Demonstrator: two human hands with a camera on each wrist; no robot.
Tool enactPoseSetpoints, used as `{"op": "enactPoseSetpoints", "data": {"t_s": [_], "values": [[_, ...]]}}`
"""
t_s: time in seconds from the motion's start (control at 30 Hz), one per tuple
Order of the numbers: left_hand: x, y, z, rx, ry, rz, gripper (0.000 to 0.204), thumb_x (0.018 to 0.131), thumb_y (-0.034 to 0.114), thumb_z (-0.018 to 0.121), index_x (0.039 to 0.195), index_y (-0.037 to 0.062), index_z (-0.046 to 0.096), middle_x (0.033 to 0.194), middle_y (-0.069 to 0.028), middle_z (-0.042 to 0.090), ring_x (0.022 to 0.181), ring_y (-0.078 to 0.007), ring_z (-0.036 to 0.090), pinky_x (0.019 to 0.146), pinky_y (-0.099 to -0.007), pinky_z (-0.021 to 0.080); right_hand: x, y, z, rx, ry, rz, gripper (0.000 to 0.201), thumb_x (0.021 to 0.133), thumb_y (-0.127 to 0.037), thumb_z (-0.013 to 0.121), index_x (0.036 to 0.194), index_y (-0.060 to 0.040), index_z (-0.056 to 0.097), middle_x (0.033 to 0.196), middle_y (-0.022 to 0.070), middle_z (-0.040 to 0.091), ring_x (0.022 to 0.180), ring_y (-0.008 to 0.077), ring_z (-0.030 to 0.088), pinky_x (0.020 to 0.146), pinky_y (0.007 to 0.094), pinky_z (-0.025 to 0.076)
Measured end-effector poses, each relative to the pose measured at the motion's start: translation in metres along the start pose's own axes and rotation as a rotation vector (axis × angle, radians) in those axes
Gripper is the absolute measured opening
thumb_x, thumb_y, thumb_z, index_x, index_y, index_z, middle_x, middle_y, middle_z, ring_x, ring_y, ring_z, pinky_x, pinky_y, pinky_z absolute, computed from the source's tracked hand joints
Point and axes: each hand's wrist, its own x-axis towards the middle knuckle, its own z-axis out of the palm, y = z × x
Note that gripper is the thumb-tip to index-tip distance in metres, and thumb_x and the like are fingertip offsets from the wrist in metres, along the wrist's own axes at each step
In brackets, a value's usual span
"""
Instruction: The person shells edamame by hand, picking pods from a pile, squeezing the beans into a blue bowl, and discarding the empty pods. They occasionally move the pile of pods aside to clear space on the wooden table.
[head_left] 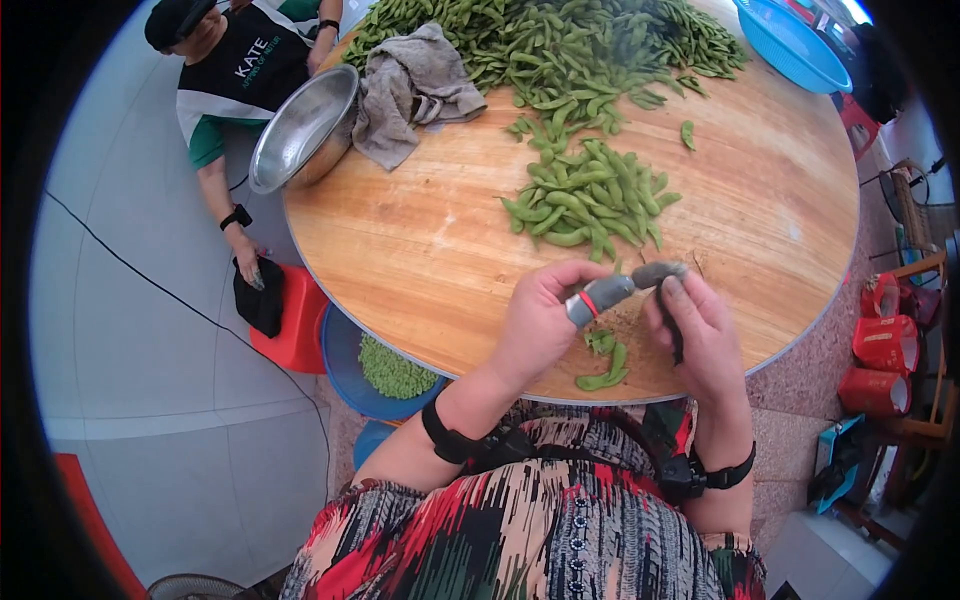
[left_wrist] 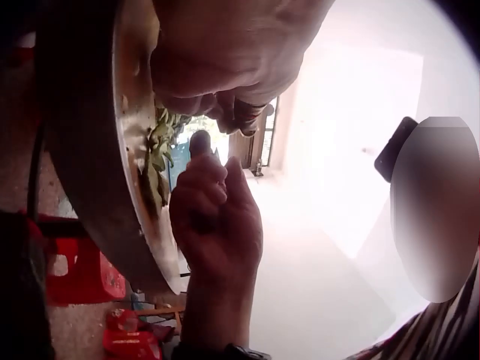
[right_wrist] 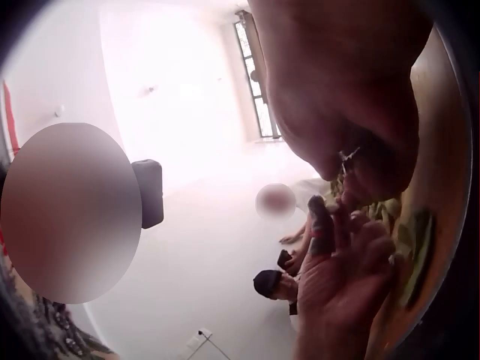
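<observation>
Both hands meet above the near edge of the round wooden table (head_left: pixel 430 215). My left hand (head_left: pixel 540 325), its thumb in a grey cover with a red band, pinches a small green pod (head_left: pixel 617 267) that is mostly hidden by the fingers. Against that thumb's tip lies a dark-covered finger of my right hand (head_left: pixel 708 335); its other fingers are curled, and whether they hold anything is hidden. Below the hands, a few green pods (head_left: pixel 604 379) lie on the wood. A small pile of pods (head_left: pixel 595 195) sits just beyond the hands.
A large pod heap (head_left: pixel 570 50) covers the far side. Metal bowl (head_left: pixel 308 130) and grey cloth (head_left: pixel 410 90) stand at the left edge, a blue basket (head_left: pixel 795 50) at the far right. Shelled beans (head_left: pixel 392 370) fill a blue basin below the table. Another person (head_left: pixel 250 70) is at the left.
</observation>
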Motion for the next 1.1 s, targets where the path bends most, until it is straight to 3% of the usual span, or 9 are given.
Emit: {"op": "enactPoseSetpoints", "data": {"t_s": [0.07, 0.27, 0.53, 0.6, 0.73, 0.8, 0.87, 0.93, 1.1], "values": [[0.000, -0.004, -0.002, -0.363, -0.033, 0.047, 0.009, 0.080, 0.006, 0.064, 0.088, 0.0055, 0.061, 0.081, 0.0002, 0.061, 0.071, -0.0066, 0.056, 0.061, -0.0211, 0.045, -0.005, 0.003, 0.009, 0.087, -0.131, 0.097, 0.023, 0.095, -0.024, 0.040, 0.091, -0.0041, 0.050, 0.068, -0.0027, 0.046, 0.055, 0.0045, 0.039, 0.048, 0.0185, 0.032], [0.000, -0.007, 0.000, -0.511, -0.085, 0.062, 0.008, 0.080, 0.005, 0.063, 0.082, 0.0069, 0.056, 0.080, -0.0007, 0.060, 0.073, -0.0079, 0.057, 0.066, -0.0232, 0.046, -0.011, -0.004, 0.021, 0.244, -0.245, 0.191, 0.024, 0.095, -0.024, 0.040, 0.085, -0.0049, 0.050, 0.068, -0.0022, 0.048, 0.056, 0.0042, 0.040, 0.049, 0.0184, 0.033], [-0.006, -0.004, 0.003, -0.235, 0.073, 0.174, 0.007, 0.081, 0.001, 0.059, 0.078, 0.0054, 0.055, 0.074, 0.0021, 0.056, 0.069, -0.0046, 0.052, 0.062, -0.0197, 0.044, -0.014, 0.004, 0.028, 0.042, -0.205, 0.128, 0.023, 0.094, -0.019, 0.041, 0.079, -0.0047, 0.052, 0.065, -0.0025, 0.049, 0.053, 0.0043, 0.040, 0.047, 0.0186, 0.032], [-0.012, -0.001, 0.006, -0.158, 0.123, 0.156, 0.006, 0.082, 0.001, 0.059, 0.079, 0.0051, 0.055, 0.074, 0.0023, 0.055, 0.069, -0.0047, 0.052, 0.062, -0.0196, 0.044, -0.019, 0.006, 0.033, -0.211, -0.071, -0.050, 0.019, 0.093, -0.015, 0.043, 0.080, -0.0051, 0.052, 0.064, -0.0024, 0.050, 0.051, 0.0040, 0.039, 0.046, 0.0188, 0.032], [-0.009, -0.002, 0.001, -0.472, -0.148, 0.053, 0.009, 0.081, 0.007, 0.062, 0.079, 0.0070, 0.053, 0.080, 0.0001, 0.054, 0.071, -0.0072, 0.050, 0.062, -0.0200, 0.041, -0.019, 0.007, 0.031, -0.172, -0.074, -0.030, 0.016, 0.093, -0.014, 0.044, 0.083, -0.0056, 0.053, 0.064, -0.0021, 0.051, 0.049, 0.0031, 0.038, 0.044, 0.0183, 0.031], [-0.007, -0.004, -0.004, -0.589, -0.232, 0.082, 0.009, 0.081, 0.009, 0.063, 0.080, 0.0068, 0.054, 0.081, -0.0001, 0.054, 0.071, -0.0071, 0.049, 0.061, -0.0196, 0.040, -0.020, 0.003, 0.026, 0.242, -0.205, 0.195, 0.014, 0.093, -0.014, 0.045, 0.086, -0.0053, 0.053, 0.065, -0.0020, 0.051, 0.049, 0.0023, 0.037, 0.042, 0.0174, 0.029], [-0.002, -0.004, -0.012, -0.615, -0.375, 0.037, 0.007, 0.082, 0.012, 0.062, 0.081, 0.0076, 0.056, 0.082, 0.0005, 0.052, 0.069, -0.0079, 0.048, 0.059, -0.0212, 0.039, -0.014, 0.003, 0.018, 0.378, -0.259, 0.220, 0.014, 0.093, -0.015, 0.044, 0.087, -0.0052, 0.053, 0.065, -0.0019, 0.051, 0.049, 0.0021, 0.037, 0.042, 0.0170, 0.028], [-0.006, -0.002, -0.012, -0.637, -0.321, -0.043, 0.005, 0.082, 0.011, 0.061, 0.081, 0.0077, 0.057, 0.082, 0.0002, 0.054, 0.071, -0.0087, 0.050, 0.061, -0.0221, 0.041, -0.013, 0.005, 0.016, 0.519, -0.307, 0.259, 0.015, 0.093, -0.016, 0.044, 0.088, -0.0050, 0.053, 0.066, -0.0019, 0.052, 0.048, 0.0020, 0.037, 0.041, 0.0165, 0.027], [-0.006, -0.005, -0.007, -0.669, -0.040, -0.069, 0.002, 0.083, 0.008, 0.060, 0.083, 0.0069, 0.059, 0.082, 0.0017, 0.060, 0.073, -0.0057, 0.055, 0.066, -0.0191, 0.044, -0.012, 0.004, 0.022, 0.172, -0.249, 0.167, 0.023, 0.095, -0.022, 0.041, 0.087, -0.0038, 0.052, 0.068, -0.0016, 0.052, 0.051, 0.0029, 0.038, 0.046, 0.0173, 0.031]]}}
